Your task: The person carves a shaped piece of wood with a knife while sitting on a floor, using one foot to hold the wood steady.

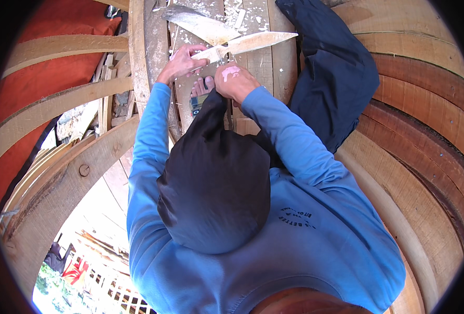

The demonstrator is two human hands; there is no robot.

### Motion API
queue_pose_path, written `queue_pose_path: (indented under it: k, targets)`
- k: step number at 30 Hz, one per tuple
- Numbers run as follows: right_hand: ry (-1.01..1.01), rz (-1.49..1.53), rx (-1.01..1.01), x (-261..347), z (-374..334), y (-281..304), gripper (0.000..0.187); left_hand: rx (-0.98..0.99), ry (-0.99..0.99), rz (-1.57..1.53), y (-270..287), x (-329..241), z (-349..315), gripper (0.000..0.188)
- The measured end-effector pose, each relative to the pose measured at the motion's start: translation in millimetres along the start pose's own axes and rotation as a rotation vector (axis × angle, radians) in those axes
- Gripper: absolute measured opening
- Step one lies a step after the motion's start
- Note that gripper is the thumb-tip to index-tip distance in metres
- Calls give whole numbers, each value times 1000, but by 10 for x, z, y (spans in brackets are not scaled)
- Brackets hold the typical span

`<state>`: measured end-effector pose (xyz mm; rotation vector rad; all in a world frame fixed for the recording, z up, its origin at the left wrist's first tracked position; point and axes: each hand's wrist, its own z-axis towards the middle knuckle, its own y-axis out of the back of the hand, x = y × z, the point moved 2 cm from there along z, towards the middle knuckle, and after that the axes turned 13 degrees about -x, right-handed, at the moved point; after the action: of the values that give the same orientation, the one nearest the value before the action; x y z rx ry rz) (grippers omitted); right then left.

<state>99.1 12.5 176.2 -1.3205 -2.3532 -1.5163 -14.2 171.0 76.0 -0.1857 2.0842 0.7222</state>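
Observation:
A pale carved wooden piece with a pointed blade-like end [263,42] lies slantwise before me, low over the planks. My left hand [184,64] grips its left end between fingers and thumb. Close by its near edge, my right hand [235,81] is closed, with a pinkish-white patch on its back. A thin dark sliver shows between that fist and the wood; what the fist holds is hidden. Behind the piece, a broad greyish blade-shaped part [198,23] reaches to the upper left and meets it; whether they are joined I cannot tell.
Wood shavings [234,10] litter the planks [261,65]. My sandalled foot [201,91] rests between my arms, and my dark-trousered leg [331,78] bends at the right. Curved wooden ribs [70,97] rise on the left, curved planking [420,104] on the right. Orange-red sheeting [59,68] hangs beyond the ribs.

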Motion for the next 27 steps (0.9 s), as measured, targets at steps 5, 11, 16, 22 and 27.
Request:
queue_pose_path:
  k: [5, 11, 16, 22, 27]
  targets:
    - [29, -11, -16, -5, 20, -17, 35, -16, 8, 22, 1, -19, -32, 43]
    - [50, -26, -3, 5, 12, 1, 37, -14, -4, 51, 8, -59, -55, 39]
    - [17, -15, 59, 14, -4, 74, 38, -90, -67, 138, -11, -118, -113, 30]
    - [49, -48, 124, 118, -113, 332, 38, -209, -225, 338, 44, -120, -157, 51]
    - [74, -27, 141, 86, -115, 395, 32, -252, -339, 441, 111, -376, -268, 53]
